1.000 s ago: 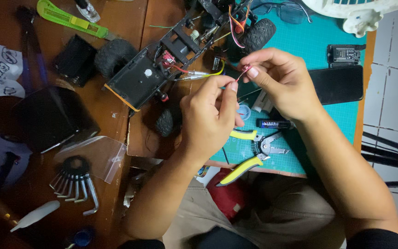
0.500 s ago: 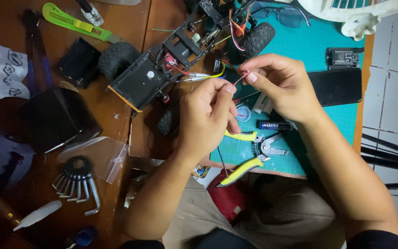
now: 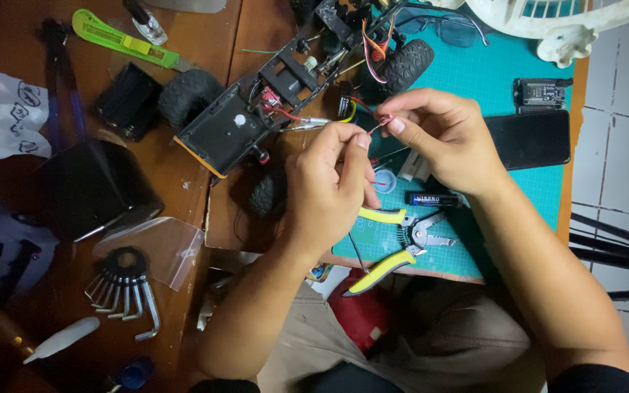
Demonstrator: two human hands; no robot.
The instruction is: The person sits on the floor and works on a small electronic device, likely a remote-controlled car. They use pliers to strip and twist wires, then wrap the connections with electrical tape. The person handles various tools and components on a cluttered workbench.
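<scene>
My left hand point(image 3: 329, 185) and my right hand point(image 3: 442, 138) meet above the green cutting mat point(image 3: 518, 196), fingertips pinched together on a thin red wire point(image 3: 378, 125). The wire runs from a small black model car chassis point(image 3: 271, 102) with rubber tyres, lying diagonally across the wooden table just beyond my hands. Red, yellow and orange leads stick out of the chassis. Yellow-handled wire strippers point(image 3: 394, 244) lie on the mat under my left wrist, beside a small black battery point(image 3: 431, 199).
A black phone point(image 3: 529, 140) and a small circuit board point(image 3: 542, 92) lie on the mat at the right. On the left are a green utility knife point(image 3: 121, 40), a black box point(image 3: 89, 189), a set of hex keys point(image 3: 125, 287) and a clear plastic bag point(image 3: 161, 244).
Both hands stay pinched on the red wire, shifting only slightly. The view has drifted a little.
</scene>
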